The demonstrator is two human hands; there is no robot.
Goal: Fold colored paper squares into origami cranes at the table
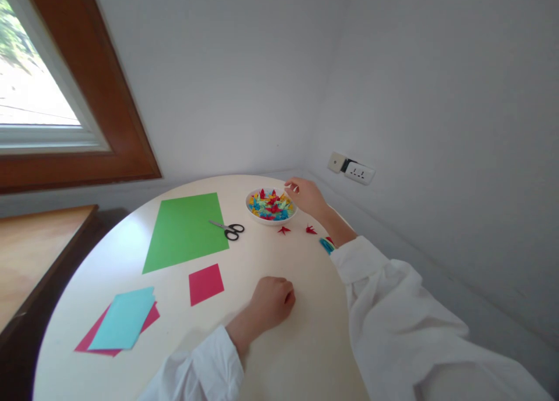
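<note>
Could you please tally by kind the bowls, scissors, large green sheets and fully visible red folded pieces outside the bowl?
Bowl: 1
Scissors: 1
Large green sheet: 1
Red folded pieces: 2
Total: 5
A part-hidden red bit by the right sleeve is left out.

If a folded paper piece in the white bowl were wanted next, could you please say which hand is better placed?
Probably the right hand: its fingers are close by the rim of the white bowl, while the curled left hand is on the table, farther away.
</note>
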